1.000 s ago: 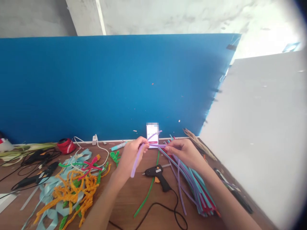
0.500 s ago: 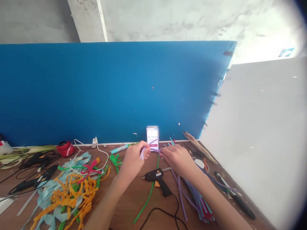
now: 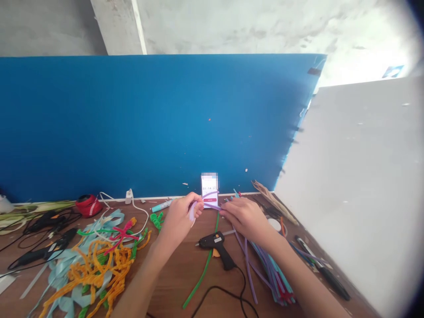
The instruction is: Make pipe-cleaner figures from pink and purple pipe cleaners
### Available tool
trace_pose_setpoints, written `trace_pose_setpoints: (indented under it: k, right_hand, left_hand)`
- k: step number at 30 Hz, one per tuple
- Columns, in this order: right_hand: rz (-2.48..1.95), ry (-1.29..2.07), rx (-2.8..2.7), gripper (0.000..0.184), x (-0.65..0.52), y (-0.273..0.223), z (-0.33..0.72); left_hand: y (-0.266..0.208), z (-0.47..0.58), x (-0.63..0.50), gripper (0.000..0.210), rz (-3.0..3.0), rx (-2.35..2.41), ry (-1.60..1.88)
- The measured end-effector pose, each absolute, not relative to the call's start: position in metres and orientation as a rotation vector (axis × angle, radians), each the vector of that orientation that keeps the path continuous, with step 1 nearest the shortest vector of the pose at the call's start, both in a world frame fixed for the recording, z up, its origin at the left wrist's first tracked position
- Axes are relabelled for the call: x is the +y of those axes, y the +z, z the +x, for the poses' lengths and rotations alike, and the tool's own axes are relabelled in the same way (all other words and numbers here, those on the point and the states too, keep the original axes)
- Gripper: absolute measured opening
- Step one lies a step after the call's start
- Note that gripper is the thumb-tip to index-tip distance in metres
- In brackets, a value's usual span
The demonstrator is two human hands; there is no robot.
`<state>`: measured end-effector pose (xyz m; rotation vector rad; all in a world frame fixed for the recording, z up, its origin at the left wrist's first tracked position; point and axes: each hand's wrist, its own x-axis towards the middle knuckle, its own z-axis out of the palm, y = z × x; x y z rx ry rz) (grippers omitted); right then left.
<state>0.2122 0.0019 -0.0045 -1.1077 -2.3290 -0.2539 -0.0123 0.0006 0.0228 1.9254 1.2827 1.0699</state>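
A purple pipe cleaner point(image 3: 212, 206) stretches between my two hands, raised in front of a lit phone point(image 3: 209, 185) that shows a running timer. Thumb and fingers of my left hand point(image 3: 185, 211) are closed on its bent left part, where a pale loop hangs at the palm. My right hand point(image 3: 244, 216) pinches the other end with its fingertips. Beneath the hands lie a black glue gun point(image 3: 217, 247) and a long green pipe cleaner point(image 3: 201, 280). Several purple and blue pipe cleaners point(image 3: 271, 276) spread out under my right forearm.
At left sits a tangle of orange pipe cleaners point(image 3: 96, 265) and light blue ribbon point(image 3: 62, 269), with a second glue gun point(image 3: 44, 252). A red roll point(image 3: 88, 205) stands by the blue partition point(image 3: 159, 123). A black marker point(image 3: 333, 282) rests at right.
Both hands keep hold of the purple pipe cleaner, with barely any shift between them. The whole view has moved slightly, and the phone's timer display is different.
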Motion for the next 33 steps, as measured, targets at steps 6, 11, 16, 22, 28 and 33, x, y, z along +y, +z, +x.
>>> trace_pose_setpoints:
  k: [6, 11, 16, 22, 28, 33]
  right_hand:
    - [-1.145, -0.170, -2.343, 0.036, 0.001, 0.004, 0.224]
    - [-1.085, -0.160, -2.348, 0.035, -0.003, 0.010, 0.224]
    - [-1.089, -0.128, -2.353, 0.036, -0.003, 0.009, 0.223]
    - [-1.071, 0.081, -2.323, 0.031, -0.005, 0.013, 0.230]
    - [-1.071, 0.018, -2.206, 0.022, -0.003, 0.017, 0.237]
    - [-1.104, -0.459, -2.242, 0.022, 0.002, 0.012, 0.239]
  left_hand:
    - [0.023, -0.014, 0.002, 0.020, 1.876, 1.296, 1.025]
    - [0.026, -0.014, 0.001, 0.022, 1.965, 1.340, 0.999]
    - [0.026, -0.014, 0.005, 0.022, 2.118, 1.340, 1.085]
    - [0.023, -0.015, 0.008, 0.024, 1.955, 1.310, 1.061]
    - [0.020, -0.021, 0.011, 0.024, 1.748, 1.187, 1.139]
    - [0.019, -0.021, 0.012, 0.027, 1.713, 1.207, 1.106]
